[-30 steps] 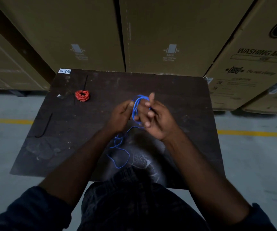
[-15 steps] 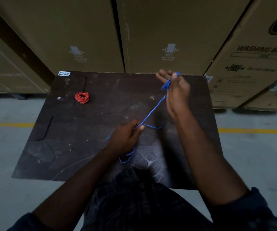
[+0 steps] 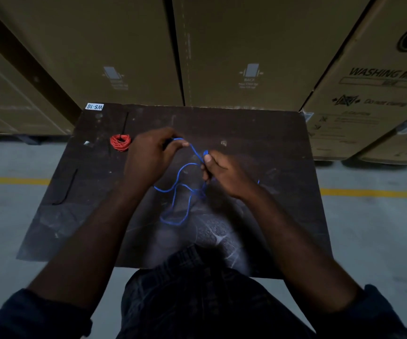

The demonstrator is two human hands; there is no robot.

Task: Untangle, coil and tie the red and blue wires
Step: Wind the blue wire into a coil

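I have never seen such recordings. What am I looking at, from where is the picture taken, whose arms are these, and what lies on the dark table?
There is no machine: a person works with two bare hands. The picture comes from a camera worn on the head, looking forward and down, so that person's own arms enter from below. The left hand pinches one part of a blue wire, and the right hand grips another part; the rest trails in loose loops over the dark table. A red wire, already coiled, lies at the far left. A thin black strip lies near the left edge. Behind stand large cardboard boxes.
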